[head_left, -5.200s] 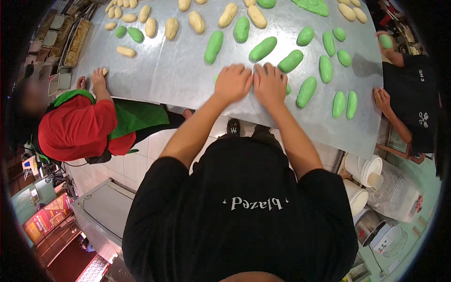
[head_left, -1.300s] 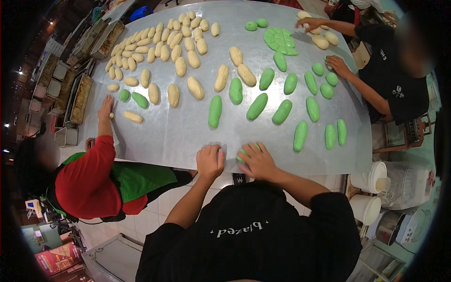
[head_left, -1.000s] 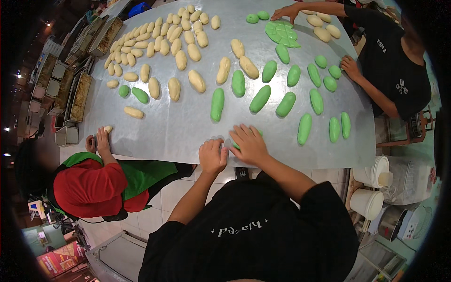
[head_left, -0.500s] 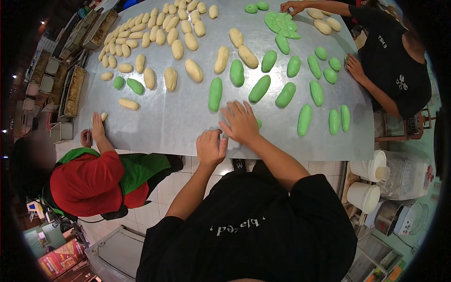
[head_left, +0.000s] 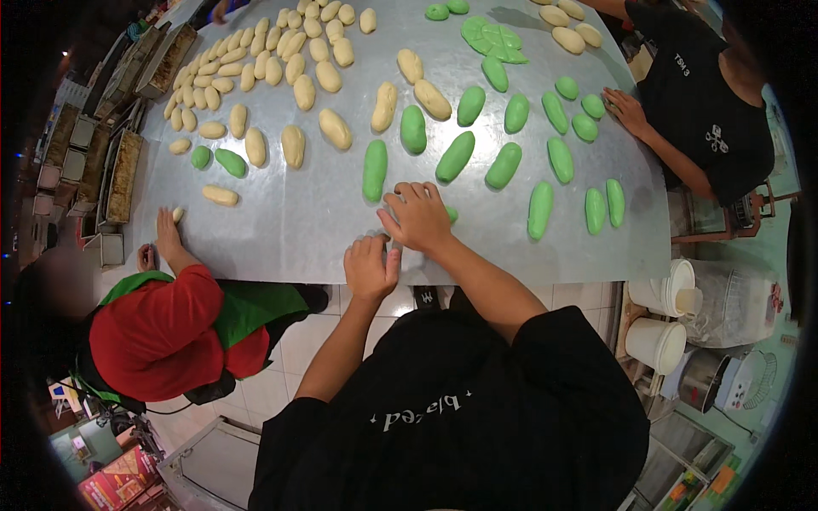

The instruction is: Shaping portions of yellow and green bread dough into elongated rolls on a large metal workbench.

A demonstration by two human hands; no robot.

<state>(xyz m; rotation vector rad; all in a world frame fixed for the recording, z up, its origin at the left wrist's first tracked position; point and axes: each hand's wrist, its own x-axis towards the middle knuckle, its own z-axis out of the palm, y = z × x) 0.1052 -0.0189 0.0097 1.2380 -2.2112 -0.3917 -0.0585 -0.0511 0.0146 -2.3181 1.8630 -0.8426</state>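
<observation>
My right hand (head_left: 417, 218) lies palm down on the metal table (head_left: 290, 238), thumb out and fingers slightly bent. A small green dough piece (head_left: 452, 215) shows at its right side; whether the palm covers part of it, I cannot tell. Close by on the left, my left hand (head_left: 371, 267) rests near the table's front edge, fingers loosely curved and thumb apart, with nothing visible in it. Beyond my hands lie a long green dough roll (head_left: 375, 170), another green roll (head_left: 456, 157) and several more green rolls. Cream dough rolls (head_left: 336, 129) spread toward the far left.
A flattened green dough sheet (head_left: 494, 40) lies at the back. At left, a co-worker in red (head_left: 158, 332) has a hand on a small cream dough piece (head_left: 177, 215). Another person in black (head_left: 703, 111) stands at right. Metal pans (head_left: 123, 179) stand far left, white buckets (head_left: 656, 343) lower right.
My right hand has come down slightly toward me, its fingers less spread. The right-hand co-worker's hand has left the flattened green sheet. The whole view has shifted a little.
</observation>
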